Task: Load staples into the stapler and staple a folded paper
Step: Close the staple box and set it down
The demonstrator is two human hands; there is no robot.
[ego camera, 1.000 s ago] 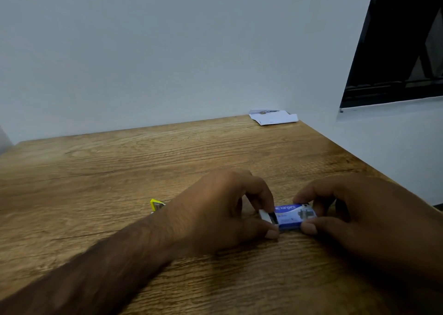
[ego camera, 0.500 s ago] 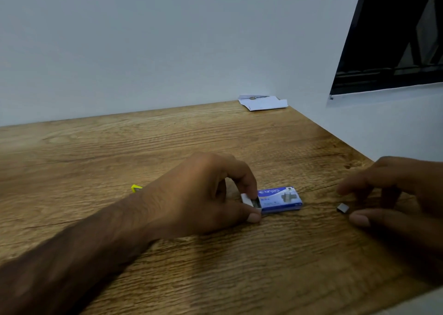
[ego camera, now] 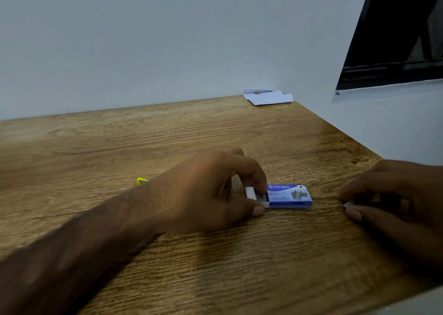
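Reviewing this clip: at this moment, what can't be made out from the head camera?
- Yellow object behind the left forearm: only a corner shows, so whether it is the stapler cannot be told.
- Small pale piece at the right hand: mostly covered by the fingers; too small to identify.
- Staple box tray: the left hand covers its open end; contents are blurred.
- Folded paper at the far wall: markings too small to read.
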